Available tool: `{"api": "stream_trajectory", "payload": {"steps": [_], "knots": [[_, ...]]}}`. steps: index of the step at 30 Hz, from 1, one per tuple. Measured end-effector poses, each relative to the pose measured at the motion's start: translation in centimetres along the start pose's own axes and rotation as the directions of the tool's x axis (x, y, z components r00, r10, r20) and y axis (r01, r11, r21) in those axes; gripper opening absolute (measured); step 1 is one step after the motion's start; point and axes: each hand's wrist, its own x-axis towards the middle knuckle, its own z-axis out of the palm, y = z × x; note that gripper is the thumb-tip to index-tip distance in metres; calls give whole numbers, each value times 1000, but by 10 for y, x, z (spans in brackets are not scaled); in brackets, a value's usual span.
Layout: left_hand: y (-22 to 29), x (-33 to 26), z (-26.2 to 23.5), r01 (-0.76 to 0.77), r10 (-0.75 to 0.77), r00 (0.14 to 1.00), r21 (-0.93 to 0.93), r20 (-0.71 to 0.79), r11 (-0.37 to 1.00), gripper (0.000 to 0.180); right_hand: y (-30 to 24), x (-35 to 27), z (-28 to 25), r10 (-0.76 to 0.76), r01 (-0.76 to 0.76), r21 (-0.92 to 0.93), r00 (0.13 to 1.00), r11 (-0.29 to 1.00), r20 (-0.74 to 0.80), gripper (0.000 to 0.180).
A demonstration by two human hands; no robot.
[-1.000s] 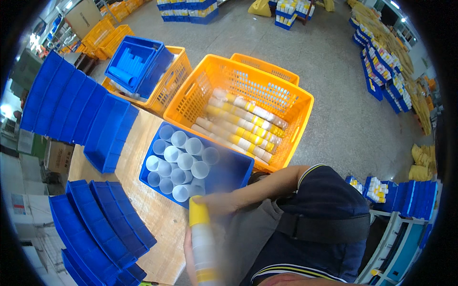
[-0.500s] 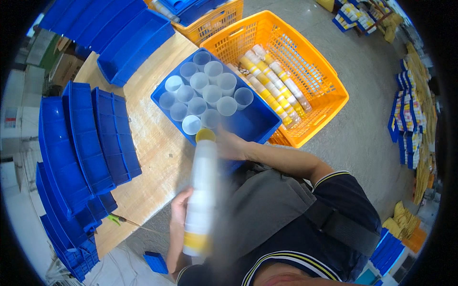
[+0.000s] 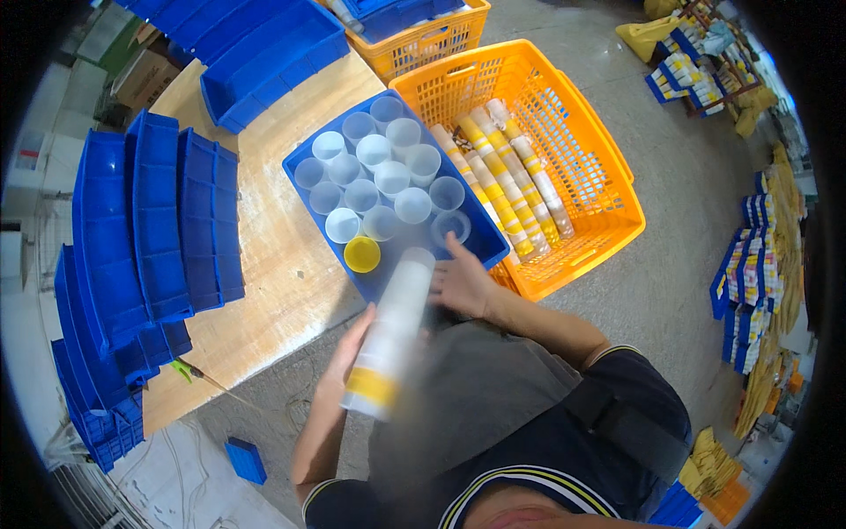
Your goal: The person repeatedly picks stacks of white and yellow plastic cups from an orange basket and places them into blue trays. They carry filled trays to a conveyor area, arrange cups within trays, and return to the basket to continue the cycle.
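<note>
right now the left hand [image 3: 345, 346] is gripping a blurred white tube with a yellow band [image 3: 388, 335], while the right hand [image 3: 458, 282], fingers open, is touching its top, just below the blue bin of capped tubes [image 3: 480, 234].

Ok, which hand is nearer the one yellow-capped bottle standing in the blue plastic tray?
The right hand, though not by much. It rests at the tray's near edge, right of the yellow-capped bottle. The left hand is lower, below the tray, gripping the blurred white tube.
</note>
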Motion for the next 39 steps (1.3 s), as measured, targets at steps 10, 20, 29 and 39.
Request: {"api": "stream_trajectory", "payload": {"steps": [10, 20, 29, 39], "knots": [[-21, -5, -2, -61, 62, 998, -103, 10, 993, 62, 1, 18, -6, 137, -139, -12, 985, 990, -106, 46], [-44, -15, -20, -137, 122, 980, -93, -156, 986, 65, 16, 16, 3, 256, -227, -203, 957, 953, 133, 48], [-60, -46, -11, -158, 163, 957, 42, -241, 987, 68, 11, 8, 13, 241, -172, -369, 959, 913, 150, 61], [-43, -26, 22, -548, 538, 827, 457, 166, 701, 77, 9, -55, 7, -190, 458, -310, 290, -833, 938, 46]]}}
